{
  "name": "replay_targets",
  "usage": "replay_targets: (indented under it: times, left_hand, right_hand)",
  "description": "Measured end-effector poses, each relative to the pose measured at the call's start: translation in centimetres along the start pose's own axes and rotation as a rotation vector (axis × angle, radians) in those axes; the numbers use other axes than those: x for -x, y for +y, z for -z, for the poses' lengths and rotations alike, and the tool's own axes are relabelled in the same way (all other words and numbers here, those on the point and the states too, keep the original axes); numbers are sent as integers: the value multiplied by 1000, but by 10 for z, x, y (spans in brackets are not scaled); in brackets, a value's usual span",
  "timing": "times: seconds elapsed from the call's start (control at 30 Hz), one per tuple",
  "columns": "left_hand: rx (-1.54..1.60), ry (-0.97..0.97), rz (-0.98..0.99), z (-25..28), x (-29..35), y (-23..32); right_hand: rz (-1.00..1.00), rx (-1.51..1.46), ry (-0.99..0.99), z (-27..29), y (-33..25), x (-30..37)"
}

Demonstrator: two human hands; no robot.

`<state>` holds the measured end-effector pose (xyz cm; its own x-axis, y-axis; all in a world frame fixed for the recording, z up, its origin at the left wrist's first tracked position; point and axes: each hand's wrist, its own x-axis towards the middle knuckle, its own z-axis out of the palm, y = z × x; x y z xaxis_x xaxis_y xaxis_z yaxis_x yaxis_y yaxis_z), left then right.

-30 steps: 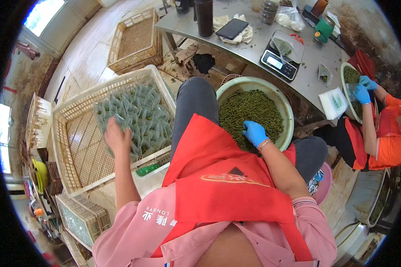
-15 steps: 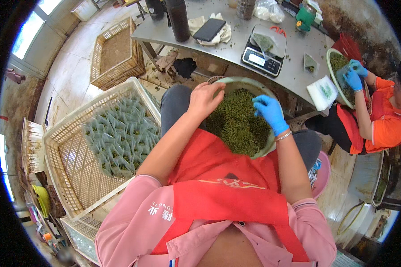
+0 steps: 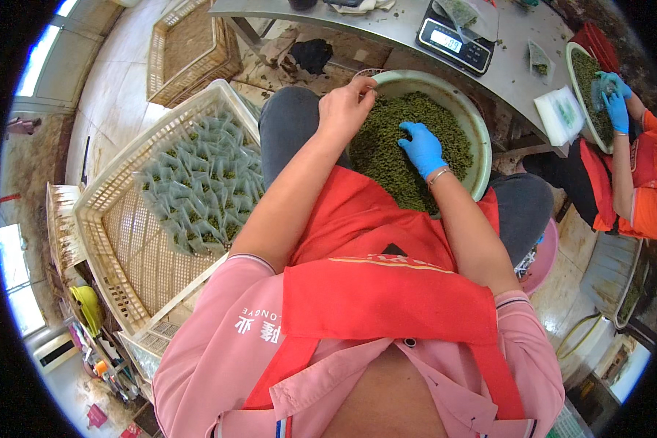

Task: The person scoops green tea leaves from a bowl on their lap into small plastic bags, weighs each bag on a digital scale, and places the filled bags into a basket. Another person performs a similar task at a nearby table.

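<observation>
Bottom of frame: pink shirt, red apron (image 3: 387, 292) over the lap. Centre, above the apron: green basin (image 3: 474, 128) on the knees, full of dark green tea leaves (image 3: 387, 146). Right hand (image 3: 421, 148), blue glove, lies flat on the leaves mid-basin, fingers loosely spread, gripping nothing visible. Left hand (image 3: 347, 108), bare, at the basin's upper-left rim, fingers curled together at the edge; can't tell if anything is pinched. Left of frame: white lattice crate (image 3: 117, 241) beside the leg, holding a heap of small filled clear packets (image 3: 201, 190). Top: metal table (image 3: 387, 22) with a digital scale (image 3: 456, 42). Upper right: another person's blue-gloved hands (image 3: 612, 93) over a second basin (image 3: 584, 80).
</observation>
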<state>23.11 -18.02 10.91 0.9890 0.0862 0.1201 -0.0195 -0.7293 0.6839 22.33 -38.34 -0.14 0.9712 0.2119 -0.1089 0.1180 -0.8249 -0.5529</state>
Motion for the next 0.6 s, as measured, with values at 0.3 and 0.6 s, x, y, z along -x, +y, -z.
replay_targets:
  times: [0.3, 0.6]
  left_hand:
    - [121, -335, -121, -27, 6, -9]
    - [814, -702, 152, -35, 18, 19]
  right_hand:
    - [-325, -1158, -143, 74, -28, 11]
    - [-253, -1435, -144, 96, -32, 32]
